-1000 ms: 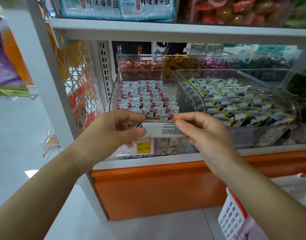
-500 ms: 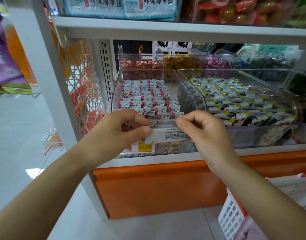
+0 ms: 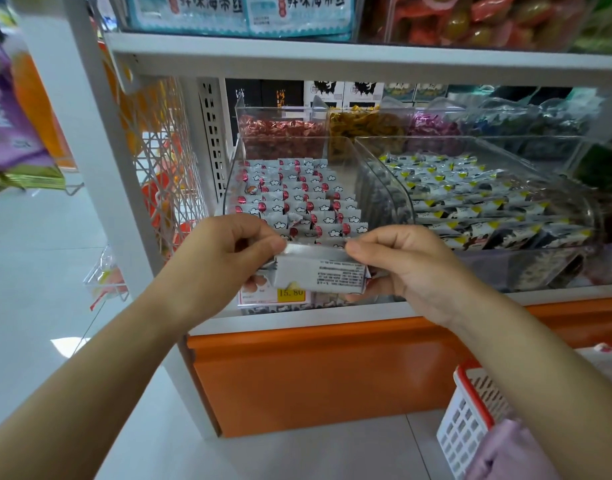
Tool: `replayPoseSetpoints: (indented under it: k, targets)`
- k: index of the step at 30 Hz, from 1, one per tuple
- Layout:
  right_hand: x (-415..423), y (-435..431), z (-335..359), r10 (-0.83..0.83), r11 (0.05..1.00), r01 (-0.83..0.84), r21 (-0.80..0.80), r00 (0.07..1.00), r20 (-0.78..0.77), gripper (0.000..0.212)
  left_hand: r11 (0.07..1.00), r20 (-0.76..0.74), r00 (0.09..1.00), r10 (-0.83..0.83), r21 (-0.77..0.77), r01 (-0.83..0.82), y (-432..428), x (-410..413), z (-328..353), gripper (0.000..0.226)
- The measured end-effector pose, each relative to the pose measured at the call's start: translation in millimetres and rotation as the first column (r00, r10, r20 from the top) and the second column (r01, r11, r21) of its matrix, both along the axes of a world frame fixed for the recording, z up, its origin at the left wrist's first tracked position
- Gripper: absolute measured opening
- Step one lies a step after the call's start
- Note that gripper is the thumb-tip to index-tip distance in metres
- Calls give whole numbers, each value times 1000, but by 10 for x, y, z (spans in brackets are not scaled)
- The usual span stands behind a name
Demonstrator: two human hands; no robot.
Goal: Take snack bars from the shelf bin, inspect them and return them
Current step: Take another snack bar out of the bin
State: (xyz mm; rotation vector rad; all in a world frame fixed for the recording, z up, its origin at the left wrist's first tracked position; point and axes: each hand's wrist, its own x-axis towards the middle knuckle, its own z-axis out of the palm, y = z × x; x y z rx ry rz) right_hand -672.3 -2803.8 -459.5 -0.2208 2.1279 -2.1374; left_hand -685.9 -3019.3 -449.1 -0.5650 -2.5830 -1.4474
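A small silver-grey foil-wrapped snack bar (image 3: pixel 320 273), printed with a block of fine black text, is being held level between both hands, in front of the shelf bin's front wall. A yellow price tag (image 3: pixel 290 293) is being partly covered by it. The bar's left end is being pinched by the left hand (image 3: pixel 225 251), with thumb and curled fingers closed on the crimped wrapper edge. Its right end is being pinched in the same way by the right hand (image 3: pixel 412 268), whose thumb is being pressed to the top seam while other fingers are showing beneath the bar. The printed side is being faced toward the camera.

Right behind the bar, the clear plastic shelf bin (image 3: pixel 342 161) is being filled by neat rows of pale wrapped bars (image 3: pixel 297 199) marked with red dots and white clouds. Beside it on the right, a second clear bin (image 3: pixel 384 168) is being occupied by black, white and yellow packets (image 3: pixel 471 195). Both bins are being carried by the white metal shelf (image 3: pixel 297 318), beneath which an orange base panel (image 3: pixel 315 375) is being shown. A white plastic basket with a red rim (image 3: pixel 467 414) is being seen at the lower right, near the right forearm.
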Motion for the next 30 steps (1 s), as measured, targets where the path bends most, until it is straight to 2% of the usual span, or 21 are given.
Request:
replayPoseSetpoints:
  k: [6,12,19,22,24,25,27,29,30]
  targets:
    - [-70,102,54,112,994,-110,-26,985,127,14,999,-11,999,-42,19,42,31,14,2,15]
    - [-86,140,50,138,990,-130,-58,979,148,17,995,0,998,-70,67,69,37,10,5,16]
    - [-86,124,21,37,998,-30,-60,993,109,23,966,259,952,-164,239,102,-36,-29,-7,23]
    - [-82,106,-4,-60,996,64,-67,996,60,21,923,342,910,-235,371,99,-28,-36,-15,22]
    - [-77,86,-17,-108,991,109,-80,994,17,21,892,366,885,-288,440,109,-39,-20,17,31]
    - [-73,73,-27,-129,987,128,-92,992,1,22,901,355,890,-287,416,124,-45,-10,32,34]
    - [-57,42,-51,-170,978,168,-123,985,-13,22,966,275,940,-201,214,144,-47,7,46,41]
    - [-39,8,-76,-196,969,190,-158,980,-21,22,997,146,986,-80,27,76,-17,28,48,36]
    - [-30,-7,-87,-189,966,181,-183,981,-28,24,1000,80,996,-28,-5,28,-7,22,37,29]
